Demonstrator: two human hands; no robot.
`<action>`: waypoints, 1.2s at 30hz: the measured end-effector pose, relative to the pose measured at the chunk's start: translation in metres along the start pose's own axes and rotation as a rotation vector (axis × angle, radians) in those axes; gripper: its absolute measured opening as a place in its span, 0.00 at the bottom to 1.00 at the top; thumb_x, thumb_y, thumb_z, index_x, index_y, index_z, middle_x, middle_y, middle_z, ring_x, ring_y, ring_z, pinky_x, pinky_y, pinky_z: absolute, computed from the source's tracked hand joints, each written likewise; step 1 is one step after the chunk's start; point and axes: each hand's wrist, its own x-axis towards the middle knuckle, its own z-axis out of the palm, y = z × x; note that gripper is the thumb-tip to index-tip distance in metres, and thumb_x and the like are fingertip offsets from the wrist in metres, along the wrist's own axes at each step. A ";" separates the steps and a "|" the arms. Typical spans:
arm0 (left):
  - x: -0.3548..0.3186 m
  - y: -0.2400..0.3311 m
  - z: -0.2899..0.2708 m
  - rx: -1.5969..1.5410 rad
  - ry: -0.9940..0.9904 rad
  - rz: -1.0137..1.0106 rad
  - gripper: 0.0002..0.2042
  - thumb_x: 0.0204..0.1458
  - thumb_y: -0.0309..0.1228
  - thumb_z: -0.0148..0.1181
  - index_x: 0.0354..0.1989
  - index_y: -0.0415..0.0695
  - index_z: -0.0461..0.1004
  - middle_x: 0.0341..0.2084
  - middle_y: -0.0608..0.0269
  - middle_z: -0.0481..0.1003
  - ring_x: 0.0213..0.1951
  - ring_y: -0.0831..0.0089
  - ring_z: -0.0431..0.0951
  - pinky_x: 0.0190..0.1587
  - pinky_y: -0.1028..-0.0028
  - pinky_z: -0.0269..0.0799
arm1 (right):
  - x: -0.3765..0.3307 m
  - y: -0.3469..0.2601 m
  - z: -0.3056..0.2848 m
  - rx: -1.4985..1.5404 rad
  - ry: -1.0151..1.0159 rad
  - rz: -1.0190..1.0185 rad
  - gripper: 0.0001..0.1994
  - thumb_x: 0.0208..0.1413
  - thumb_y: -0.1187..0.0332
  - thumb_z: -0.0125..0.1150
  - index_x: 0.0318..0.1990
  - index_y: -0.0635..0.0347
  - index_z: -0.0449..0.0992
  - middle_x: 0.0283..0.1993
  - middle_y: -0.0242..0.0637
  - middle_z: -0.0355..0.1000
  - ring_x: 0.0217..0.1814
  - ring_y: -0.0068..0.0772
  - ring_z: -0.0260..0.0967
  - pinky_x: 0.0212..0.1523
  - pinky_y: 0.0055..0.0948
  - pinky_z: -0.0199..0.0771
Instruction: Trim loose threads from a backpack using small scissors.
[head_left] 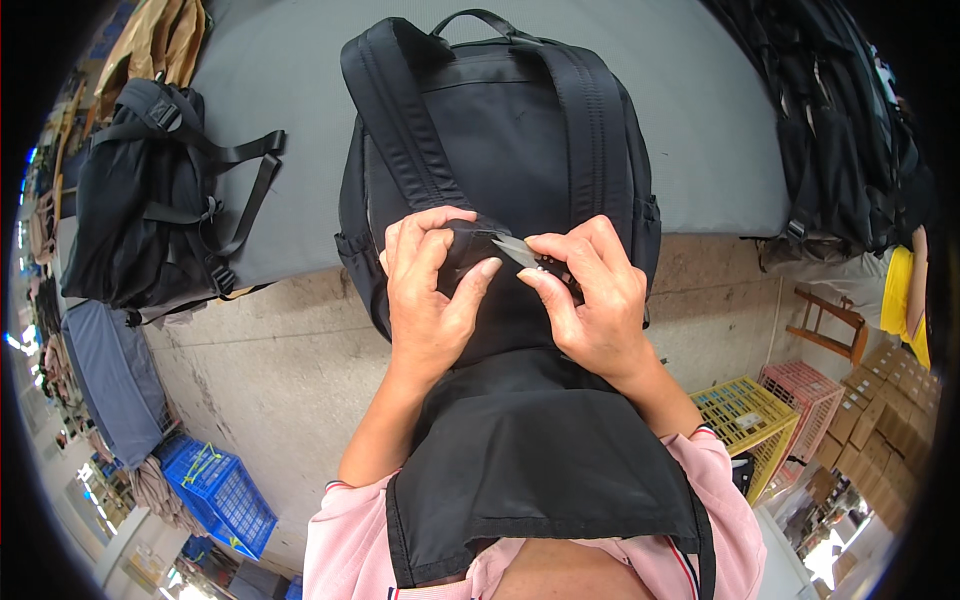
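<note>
A black backpack lies with its padded shoulder straps facing up, its lower end toward me. My left hand pinches a fold of black fabric near the lower end of the left strap, thumb below and fingers above. Closed around a pair of thread snips, my right hand holds the pale metal blades against that fold. Their dark handle is partly hidden by my fingers. The two hands are close together over the lower part of the backpack.
The backpack rests on a grey table. Another black backpack with loose straps lies left, and several black bags are piled right. Below stand a blue crate, a yellow crate, a pink crate and stacked cartons.
</note>
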 end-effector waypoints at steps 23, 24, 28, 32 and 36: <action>-0.002 0.002 -0.003 -0.316 -0.094 -0.185 0.13 0.44 0.34 0.64 0.36 0.39 0.75 0.42 0.60 0.72 0.45 0.67 0.67 0.50 0.70 0.62 | -0.002 0.010 0.002 0.190 -0.007 0.089 0.09 0.44 0.76 0.65 0.35 0.63 0.76 0.29 0.35 0.65 0.24 0.24 0.67 0.23 0.22 0.67; -0.002 0.004 -0.004 -0.333 -0.080 -0.197 0.13 0.46 0.35 0.62 0.36 0.39 0.75 0.42 0.59 0.71 0.46 0.67 0.67 0.50 0.71 0.61 | -0.004 0.013 -0.001 0.351 0.019 0.201 0.09 0.45 0.76 0.65 0.36 0.63 0.75 0.30 0.33 0.65 0.26 0.21 0.66 0.25 0.20 0.65; -0.004 0.003 -0.006 -0.518 -0.100 -0.325 0.10 0.49 0.31 0.56 0.36 0.38 0.75 0.46 0.58 0.69 0.48 0.68 0.64 0.52 0.70 0.60 | -0.003 0.012 -0.002 0.656 0.000 0.385 0.14 0.45 0.76 0.67 0.40 0.63 0.72 0.32 0.26 0.62 0.29 0.13 0.57 0.28 0.13 0.58; -0.006 0.003 -0.004 -0.567 -0.144 -0.337 0.11 0.50 0.31 0.56 0.36 0.37 0.75 0.48 0.58 0.68 0.49 0.68 0.63 0.54 0.71 0.58 | 0.002 0.007 0.002 0.732 -0.163 0.494 0.17 0.45 0.78 0.67 0.43 0.63 0.71 0.31 0.24 0.60 0.27 0.11 0.52 0.27 0.14 0.55; -0.006 0.004 -0.004 -0.554 -0.153 -0.326 0.11 0.50 0.32 0.57 0.37 0.37 0.75 0.49 0.59 0.68 0.50 0.68 0.62 0.55 0.71 0.56 | 0.015 0.008 0.008 0.709 -0.199 0.392 0.15 0.45 0.79 0.66 0.41 0.63 0.70 0.32 0.24 0.61 0.28 0.09 0.54 0.28 0.13 0.56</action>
